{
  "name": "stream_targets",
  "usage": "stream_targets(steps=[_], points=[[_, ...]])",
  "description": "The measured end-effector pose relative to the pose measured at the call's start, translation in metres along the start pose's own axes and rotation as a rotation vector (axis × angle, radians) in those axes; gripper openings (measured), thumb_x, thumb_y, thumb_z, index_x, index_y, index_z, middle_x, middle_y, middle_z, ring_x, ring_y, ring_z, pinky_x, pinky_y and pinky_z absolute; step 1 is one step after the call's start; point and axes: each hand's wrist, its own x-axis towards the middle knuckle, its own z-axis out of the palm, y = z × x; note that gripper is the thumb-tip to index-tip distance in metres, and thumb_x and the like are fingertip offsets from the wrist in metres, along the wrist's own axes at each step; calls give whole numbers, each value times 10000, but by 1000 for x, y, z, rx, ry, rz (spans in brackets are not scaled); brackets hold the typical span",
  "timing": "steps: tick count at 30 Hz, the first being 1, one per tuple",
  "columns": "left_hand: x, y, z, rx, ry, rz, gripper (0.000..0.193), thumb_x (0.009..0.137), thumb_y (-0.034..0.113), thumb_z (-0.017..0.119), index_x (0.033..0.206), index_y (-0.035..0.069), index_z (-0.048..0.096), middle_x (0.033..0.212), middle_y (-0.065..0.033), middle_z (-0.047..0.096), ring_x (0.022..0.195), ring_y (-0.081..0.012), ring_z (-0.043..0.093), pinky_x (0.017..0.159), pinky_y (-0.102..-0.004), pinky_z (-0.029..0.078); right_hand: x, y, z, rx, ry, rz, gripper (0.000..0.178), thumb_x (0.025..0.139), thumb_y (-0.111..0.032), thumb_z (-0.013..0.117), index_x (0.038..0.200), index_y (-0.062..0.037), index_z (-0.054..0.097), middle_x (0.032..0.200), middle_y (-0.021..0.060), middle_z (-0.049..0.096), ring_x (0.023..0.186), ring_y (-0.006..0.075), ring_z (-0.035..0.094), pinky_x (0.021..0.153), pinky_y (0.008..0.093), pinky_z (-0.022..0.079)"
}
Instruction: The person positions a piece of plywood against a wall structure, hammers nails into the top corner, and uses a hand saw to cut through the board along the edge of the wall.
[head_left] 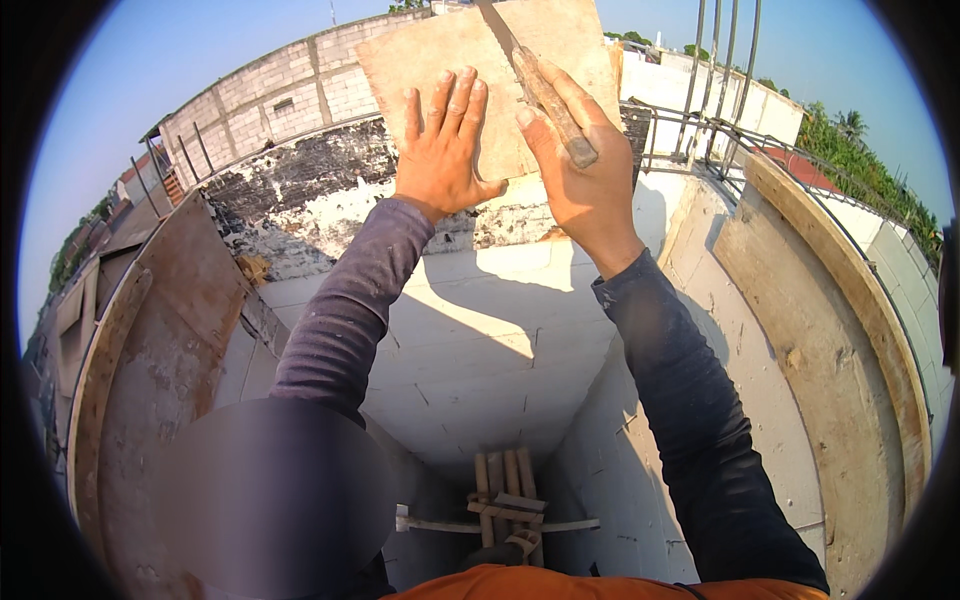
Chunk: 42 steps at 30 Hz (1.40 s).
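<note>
My left hand [445, 140] lies flat on a thin pale wooden board [425, 65], fingers stretched out and the thumb apart. My right hand [595, 180] is closed round the worn wooden handle [553, 105] of a blade tool. Its narrow dark blade [495, 25] points up and away across the board and runs out of the top of the picture. Whether it is a saw or a knife I cannot tell. The board stands at the top of the wall in front of me, and its upper edge is partly cut off.
Below lies a deep shaft between pale block walls [470, 350], with a bamboo and wood platform [507, 490] at the bottom. Formwork boards [185, 320] rise at left, and more planks [820, 330] at right. Steel bars [715, 80] stick up at the far right.
</note>
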Motion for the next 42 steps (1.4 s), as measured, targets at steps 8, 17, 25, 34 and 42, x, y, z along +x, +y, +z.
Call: stream_targets(steps=[8, 17, 25, 34, 42], points=[[-36, 8, 35, 20, -19, 45, 1380, 700, 904, 672, 1702, 120, 136, 1777, -82, 113, 1642, -291, 41, 1308, -630, -18, -66, -16, -8, 3, 52, 145, 542, 1010, -74, 682, 1514, 41, 519, 1408, 209, 650, 1258, 216, 643, 1055, 334, 508], [-40, 12, 45, 45, -10, 68, 1366, 716, 917, 644, 1697, 105, 150, 1773, -98, 124, 1644, -302, 39, 1298, -640, -16, -110, -22, -11, -33, 29, 227, 588, 1009, -70, 675, 1552, 23, 469, 1491, 237, 601, 1317, 245, 635, 1055, 345, 520], [-39, 12, 47, 31, -19, 53, 1363, 704, 907, 669, 1705, 150, 140, 1781, -56, 99, 1644, -273, 32, 1306, -634, -35, -90, -23, -2, 76, 126, 315, 542, 992, -92, 720, 1482, 53, 541, 1419, 252, 646, 1289, 265, 656, 1057, 374, 533], [-49, 0, 50, 68, 18, 69, 1392, 682, 935, 628, 1701, 120, 141, 1774, -79, 123, 1645, -285, 38, 1299, -633, -17, -177, -23, -9, -68, 92, 147, 541, 991, -79, 722, 1481, 60, 540, 1398, 254, 654, 1289, 275, 652, 1063, 373, 527], [-37, 16, 52, 26, -6, 54, 1380, 699, 929, 626, 1702, 121, 132, 1776, -84, 111, 1645, -296, 33, 1297, -633, -18, -82, -10, -3, -33, 84, 230, 538, 987, -61, 707, 1492, 29, 544, 1421, 224, 653, 1267, 253, 672, 1058, 362, 530]])
